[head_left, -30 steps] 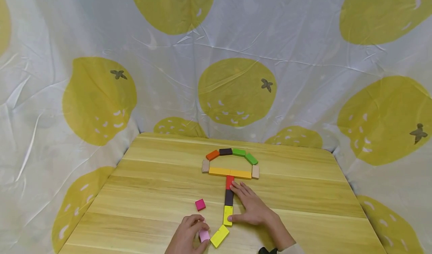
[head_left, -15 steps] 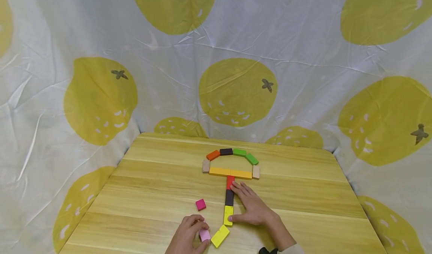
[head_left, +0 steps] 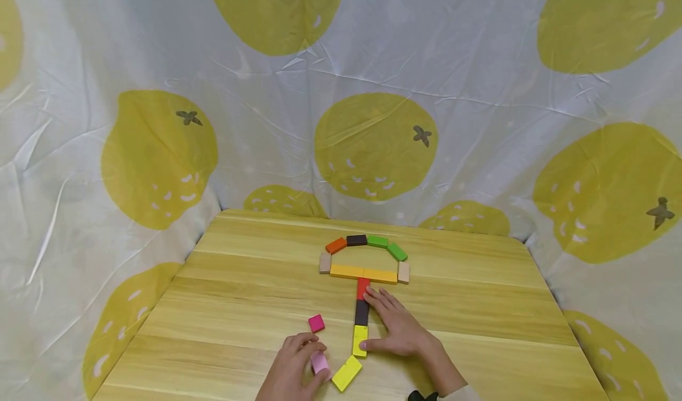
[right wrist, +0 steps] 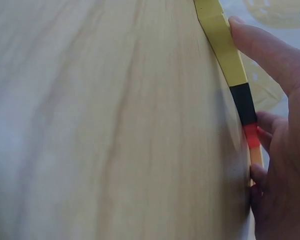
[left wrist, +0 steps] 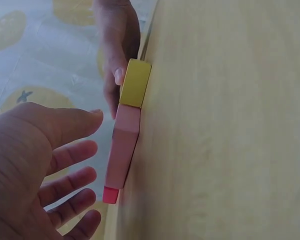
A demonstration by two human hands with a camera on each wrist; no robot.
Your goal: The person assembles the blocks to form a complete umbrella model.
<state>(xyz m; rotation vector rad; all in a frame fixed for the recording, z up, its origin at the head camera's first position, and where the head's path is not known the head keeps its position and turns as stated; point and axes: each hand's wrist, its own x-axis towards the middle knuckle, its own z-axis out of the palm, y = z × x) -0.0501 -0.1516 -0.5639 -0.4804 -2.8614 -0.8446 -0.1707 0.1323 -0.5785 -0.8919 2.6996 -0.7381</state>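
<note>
My left hand (head_left: pixel 290 370) is beside a pink block (head_left: pixel 319 362), its fingers spread and loosely bent. In the left wrist view, thumb and fingers stand apart from that block. One end of the pink block is close to a slanted yellow block (head_left: pixel 347 374). My right hand (head_left: pixel 399 331) rests along a straight row of blocks, thumb touching another yellow block (head_left: pixel 359 334) and fingertips at the red block (head_left: pixel 363 286). A black block (head_left: pixel 362 313) lies between those two. Beyond the left fingertips sits a small magenta block (head_left: pixel 316 323).
At the top of the row, two orange-yellow blocks (head_left: pixel 346 271) form a bar. Above it curves an arch of orange, black (head_left: pixel 356 240), green (head_left: pixel 378 241) and plain wooden blocks (head_left: pixel 404 272). A lemon-print cloth (head_left: pixel 266 134) hangs around the wooden table (head_left: pixel 224 306).
My left hand has loosened from the pink block and drawn slightly to the left, its fingers spreading. The right hand and the other blocks look unchanged.
</note>
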